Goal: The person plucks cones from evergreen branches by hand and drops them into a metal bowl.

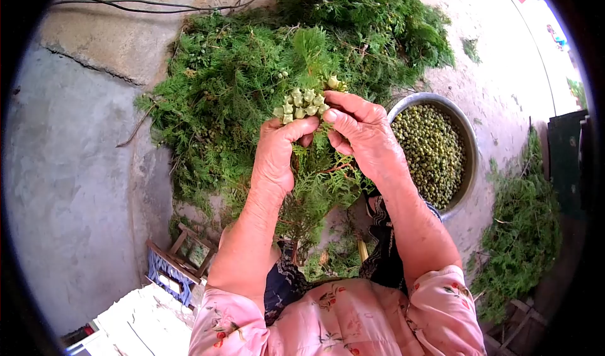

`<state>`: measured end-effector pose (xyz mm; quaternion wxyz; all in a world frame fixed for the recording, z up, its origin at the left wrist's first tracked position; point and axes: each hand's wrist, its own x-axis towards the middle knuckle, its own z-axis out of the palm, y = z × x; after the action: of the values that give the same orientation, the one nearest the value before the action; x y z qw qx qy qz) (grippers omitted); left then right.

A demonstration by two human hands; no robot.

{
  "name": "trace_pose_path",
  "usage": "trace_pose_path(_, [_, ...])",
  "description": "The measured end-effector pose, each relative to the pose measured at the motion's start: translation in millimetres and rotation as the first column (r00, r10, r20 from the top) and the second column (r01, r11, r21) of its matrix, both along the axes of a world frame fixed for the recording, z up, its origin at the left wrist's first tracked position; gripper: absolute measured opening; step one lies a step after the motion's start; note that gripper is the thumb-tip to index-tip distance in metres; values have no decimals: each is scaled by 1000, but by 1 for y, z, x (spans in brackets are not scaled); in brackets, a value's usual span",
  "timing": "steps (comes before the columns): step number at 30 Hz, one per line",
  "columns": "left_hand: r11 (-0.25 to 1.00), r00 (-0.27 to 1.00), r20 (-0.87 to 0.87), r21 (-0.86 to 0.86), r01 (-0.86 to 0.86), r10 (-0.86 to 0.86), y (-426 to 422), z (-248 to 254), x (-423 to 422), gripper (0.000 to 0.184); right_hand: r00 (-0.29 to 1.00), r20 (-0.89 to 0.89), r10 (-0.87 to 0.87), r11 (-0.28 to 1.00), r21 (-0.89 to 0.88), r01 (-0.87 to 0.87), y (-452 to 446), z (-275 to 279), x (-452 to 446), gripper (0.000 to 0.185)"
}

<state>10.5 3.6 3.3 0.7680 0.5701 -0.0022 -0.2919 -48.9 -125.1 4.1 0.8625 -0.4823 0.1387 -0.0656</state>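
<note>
Left hand (275,151) grasping a clump of pale-green knobbly cones (300,105), right hand (370,135) touching its edge, exact pinch unclear, clump over heaped feathery green branches (217,94), round grey metal basin (472,157) of small greenish pieces (428,151) alongside

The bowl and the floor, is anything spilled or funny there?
The bowl looks fine: upright, with green pods inside. One small green sprig lies on the floor away from the big leafy pile, so it looks stray.
</note>
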Motion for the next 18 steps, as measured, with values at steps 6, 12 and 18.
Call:
trace_pose_path(6, [999, 999, 12, 36, -30, 30, -3, 0, -8, 14, 996, -25, -86, 996, 4, 86, 6, 2, 0, 16])
trace_pose_path(12, [998, 999, -24, -66, -23, 22, -1, 1, -8, 17, 1000, -1, 15, 939, 345, -14, -8, -2, -5, 14])
trace_pose_path(18, [994, 997, -70, -101, -51, 44, -3, -14, -6, 13, 931, -195, -308, 932, 134, 337, -56, 7, -21, 16])
